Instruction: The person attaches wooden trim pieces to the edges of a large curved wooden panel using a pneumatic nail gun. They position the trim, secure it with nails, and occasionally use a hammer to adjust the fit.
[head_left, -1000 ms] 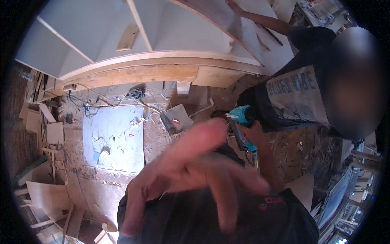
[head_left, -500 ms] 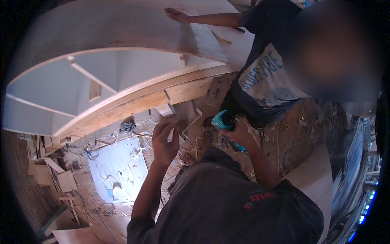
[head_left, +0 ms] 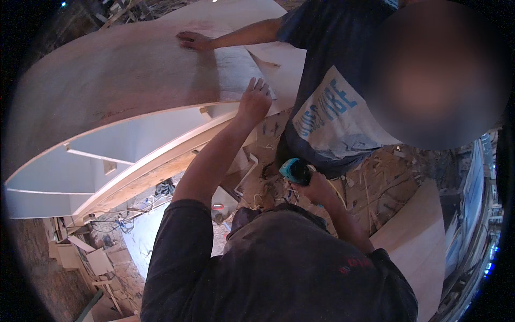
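My left hand [head_left: 255,102] is stretched forward to the near right corner of a thin curved plywood sheet [head_left: 145,67]. Its fingers are extended and rest at the sheet's edge; the thumb side is partly hidden. In my right hand [head_left: 317,190] is a teal and black cordless drill [head_left: 294,170], held by its grip close to my body. The sheet lies over a curved wooden frame [head_left: 155,161] with pale inner panels and thin cross struts.
Across from me a co-worker in a printed dark shirt [head_left: 327,107] lays a hand [head_left: 196,41] on the sheet. Wood scraps [head_left: 99,263] and cables [head_left: 110,222] litter the floor. A board [head_left: 413,241] leans at the right.
My left hand has gone from above the floor up and forward to the sheet's corner. The drill stays in my right hand. The view has shifted, and the co-worker's hand remains on the sheet.
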A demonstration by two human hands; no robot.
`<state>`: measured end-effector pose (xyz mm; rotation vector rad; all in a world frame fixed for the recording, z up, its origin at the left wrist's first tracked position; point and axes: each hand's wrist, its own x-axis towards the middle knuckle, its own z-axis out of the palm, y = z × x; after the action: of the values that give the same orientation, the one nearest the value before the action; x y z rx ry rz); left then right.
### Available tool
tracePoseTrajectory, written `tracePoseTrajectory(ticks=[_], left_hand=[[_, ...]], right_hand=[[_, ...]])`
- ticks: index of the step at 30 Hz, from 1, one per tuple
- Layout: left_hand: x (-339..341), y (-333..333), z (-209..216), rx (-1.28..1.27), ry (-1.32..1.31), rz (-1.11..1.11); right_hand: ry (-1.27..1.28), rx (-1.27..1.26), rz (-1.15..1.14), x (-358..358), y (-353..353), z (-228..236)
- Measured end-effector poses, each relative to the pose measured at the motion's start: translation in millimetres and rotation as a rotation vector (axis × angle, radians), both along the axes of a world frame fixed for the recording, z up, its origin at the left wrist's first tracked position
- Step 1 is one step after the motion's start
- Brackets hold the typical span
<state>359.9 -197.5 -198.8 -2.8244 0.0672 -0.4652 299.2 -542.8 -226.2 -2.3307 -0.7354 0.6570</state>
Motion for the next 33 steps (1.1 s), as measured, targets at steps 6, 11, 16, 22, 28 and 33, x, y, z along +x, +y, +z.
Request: tracePoseTrajectory(ticks=[6, 11, 16, 22, 28, 33], left_hand=[[46, 15, -31, -0.184, 0.261, 0.188], [41, 13, -23, -0.219, 0.296, 0.127], [38, 16, -28, -0.138, 0.238, 0.099], [8, 10, 4, -0.162, 0.29, 0.066], [-112, 26, 73, -0.291, -0.127, 0.126], [-235, 34, 93, -0.675, -0.498, 0.213]], right_hand=[[0.244, -0.161, -0.084, 14, 7, 39], [0.198, -0.085, -0.078, 11, 10, 51], [0.098, -0.043, -0.054, 7, 8, 7], [0.075, 0.053, -0.052, -4, 22, 8], [0.135, -0.038, -0.103, 3, 46, 36], [0.294, 0.029, -0.101, 16, 73, 50]])
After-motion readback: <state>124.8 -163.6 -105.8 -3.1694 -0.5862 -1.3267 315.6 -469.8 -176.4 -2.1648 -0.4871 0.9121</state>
